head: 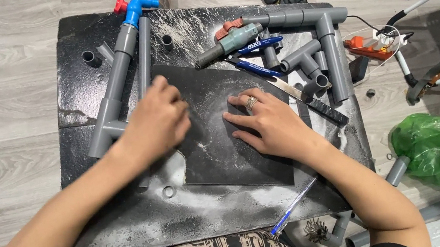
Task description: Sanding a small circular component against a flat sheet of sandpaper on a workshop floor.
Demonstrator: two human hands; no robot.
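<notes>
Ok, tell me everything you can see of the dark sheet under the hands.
The dark sheet is a flat, thin, matte black panel, rubbery or board-like by its look, dusted with white powder. It lies skewed on the larger black work board, its lower left edge cut in a jagged notch. The right hand rests flat on it, fingers spread, a ring on one finger. The left hand, blurred, lies curled over its left edge. Grey pipe assemblies lie beside it; the hacksaw blade lies along its upper right corner.

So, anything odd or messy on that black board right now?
Yes. White dust is strewn over the black board and the dark sheet under both hands, and a blue pen overhangs the near edge.
</notes>
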